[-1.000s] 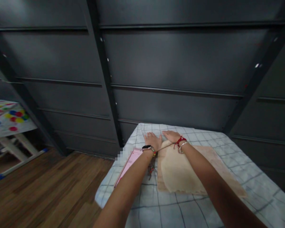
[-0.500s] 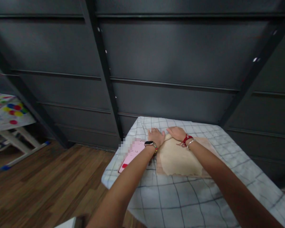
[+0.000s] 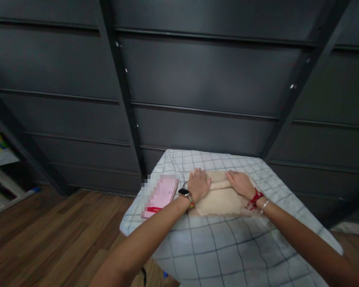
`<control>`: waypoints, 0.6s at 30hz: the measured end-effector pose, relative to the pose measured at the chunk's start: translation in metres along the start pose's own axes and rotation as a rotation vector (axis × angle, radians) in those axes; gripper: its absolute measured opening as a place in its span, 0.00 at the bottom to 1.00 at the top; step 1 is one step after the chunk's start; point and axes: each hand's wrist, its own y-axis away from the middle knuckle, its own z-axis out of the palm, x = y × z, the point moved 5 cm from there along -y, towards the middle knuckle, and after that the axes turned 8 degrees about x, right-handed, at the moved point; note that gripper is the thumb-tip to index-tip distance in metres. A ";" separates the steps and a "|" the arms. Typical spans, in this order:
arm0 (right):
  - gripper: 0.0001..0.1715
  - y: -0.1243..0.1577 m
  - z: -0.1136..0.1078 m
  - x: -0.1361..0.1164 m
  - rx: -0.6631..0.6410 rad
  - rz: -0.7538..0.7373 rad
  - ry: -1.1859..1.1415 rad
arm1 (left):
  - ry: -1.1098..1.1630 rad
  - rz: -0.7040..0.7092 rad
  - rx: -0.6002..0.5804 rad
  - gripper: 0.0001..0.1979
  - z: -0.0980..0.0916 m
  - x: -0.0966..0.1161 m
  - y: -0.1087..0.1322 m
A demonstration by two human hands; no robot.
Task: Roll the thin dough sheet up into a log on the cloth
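A cream sheet (image 3: 217,202) with a ragged near edge lies on the checked cloth, and it looks like rolled-out dough. Across it runs a pale roll (image 3: 220,185), shaped like a rolling pin and close to the sheet in colour. My left hand (image 3: 199,184) lies over the left end of the roll, palm down with fingers stretched out. Over the right end rests my right hand (image 3: 241,184), its fingers extended and pointing inward. Both palms hide the roll's ends. Left of my left hand lies a pink phone (image 3: 164,197), partly blurred by pixels.
A white checked cloth (image 3: 233,243) covers the table. Dark metal panels (image 3: 197,79) rise directly behind it. Wooden floor (image 3: 62,231) shows at the left, with a white-legged table bearing a colourful dotted cover (image 3: 0,147) at the far left edge.
My hands have drawn the roll back towards me and moved farther apart. More of the sheet shows behind the roll. The camera view has shifted slightly to the right.
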 end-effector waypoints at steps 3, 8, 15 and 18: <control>0.29 0.014 0.012 0.003 0.056 -0.089 -0.035 | -0.012 0.010 -0.008 0.26 0.011 0.003 0.001; 0.30 -0.003 0.026 0.008 0.035 -0.070 -0.077 | -0.011 -0.026 -0.045 0.27 0.019 -0.008 -0.024; 0.26 -0.044 0.038 0.013 -0.112 -0.027 -0.174 | -0.008 -0.053 -0.125 0.27 0.033 -0.021 -0.061; 0.21 -0.056 0.035 0.011 -0.122 -0.046 -0.187 | -0.015 -0.020 -0.090 0.26 0.036 -0.024 -0.073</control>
